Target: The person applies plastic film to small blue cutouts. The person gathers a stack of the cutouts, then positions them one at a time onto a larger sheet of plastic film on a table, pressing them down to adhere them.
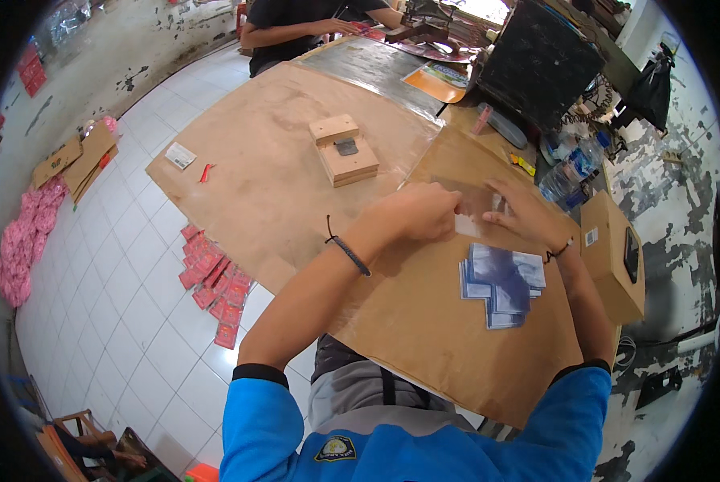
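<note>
My left hand (pixel 431 212) is closed, its fingers pinched at the edge of a thin see-through piece with a white patch (pixel 467 225), perhaps plastic film. Motion blurs that piece, so its kind is unclear. To its right, my right hand (pixel 525 214) hovers over the brown paper with thumb and fingers apart. Nearer to me lies an uneven pile of flat, shiny white-and-blue packets (pixel 501 281), untouched by either hand. Beyond my left hand, on the table, rests a wooden block jig (pixel 349 167) with a raised back piece and a small grey pad.
Brown paper covers the table (pixel 247 153). At right stand a cardboard box (pixel 613 249) with a phone on it, a water bottle (pixel 573 170) and a black panel (pixel 537 64). Red packets (pixel 215 277) lie on the floor at left. A co-worker's arm (pixel 288 34) is across the table.
</note>
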`<action>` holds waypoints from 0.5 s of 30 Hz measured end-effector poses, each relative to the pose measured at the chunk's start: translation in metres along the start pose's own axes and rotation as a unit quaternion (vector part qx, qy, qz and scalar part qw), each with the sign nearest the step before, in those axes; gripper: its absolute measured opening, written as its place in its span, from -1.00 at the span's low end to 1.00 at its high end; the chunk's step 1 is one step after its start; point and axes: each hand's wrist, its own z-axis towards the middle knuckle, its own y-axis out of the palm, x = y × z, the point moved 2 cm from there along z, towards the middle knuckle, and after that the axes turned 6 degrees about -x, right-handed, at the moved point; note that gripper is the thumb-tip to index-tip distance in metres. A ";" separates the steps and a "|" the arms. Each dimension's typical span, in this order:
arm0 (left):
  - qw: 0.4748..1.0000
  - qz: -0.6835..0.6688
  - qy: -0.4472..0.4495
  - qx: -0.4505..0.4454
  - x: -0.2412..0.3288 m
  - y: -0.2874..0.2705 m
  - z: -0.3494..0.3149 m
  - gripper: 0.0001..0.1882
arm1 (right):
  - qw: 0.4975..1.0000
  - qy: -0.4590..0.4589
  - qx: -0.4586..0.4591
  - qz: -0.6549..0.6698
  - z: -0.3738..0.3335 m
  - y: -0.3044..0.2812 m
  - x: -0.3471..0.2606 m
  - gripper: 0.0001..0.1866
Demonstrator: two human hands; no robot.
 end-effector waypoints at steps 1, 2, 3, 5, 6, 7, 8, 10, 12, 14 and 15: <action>1.000 0.016 -0.003 0.005 0.000 0.000 0.001 -0.64 | 0.999 -0.029 0.012 -0.006 0.005 0.004 0.009 -0.17; 0.999 0.033 -0.006 0.010 0.000 0.000 0.003 -0.65 | 0.998 -0.058 0.024 -0.011 0.008 0.007 0.019 -0.18; 0.999 0.036 -0.007 0.022 -0.001 -0.002 0.002 -0.66 | 0.995 -0.092 0.034 -0.014 0.016 0.007 0.016 -0.18; 0.998 0.043 -0.006 0.046 -0.001 -0.005 0.000 -0.68 | 0.998 -0.057 -0.007 0.024 0.024 0.000 0.016 -0.26; 0.998 0.032 -0.002 0.056 -0.003 -0.005 -0.001 -0.68 | 0.998 -0.039 -0.029 0.045 0.026 -0.002 0.014 -0.29; 0.998 0.020 0.002 0.067 -0.005 -0.005 -0.001 -0.69 | 0.996 -0.027 -0.058 0.057 0.032 -0.002 0.016 -0.35; 0.997 0.008 0.008 0.078 -0.008 -0.005 0.000 -0.69 | 0.994 -0.015 -0.087 0.069 0.038 -0.002 0.021 -0.41; 0.997 0.018 -0.005 0.078 -0.017 -0.001 0.008 -0.69 | 0.987 -0.004 -0.102 0.122 0.040 -0.003 0.029 -0.54; 0.991 0.025 0.018 0.127 -0.022 0.001 0.010 -0.67 | 0.975 -0.018 -0.077 0.208 0.043 -0.002 0.031 -0.67; 0.971 0.031 0.076 0.223 -0.023 -0.001 0.007 -0.64 | 0.986 -0.004 -0.068 0.150 0.040 -0.012 0.025 -0.75; 0.958 0.056 0.071 0.272 -0.023 -0.006 0.003 -0.62 | 0.990 -0.003 -0.063 0.122 0.041 -0.021 0.015 -0.78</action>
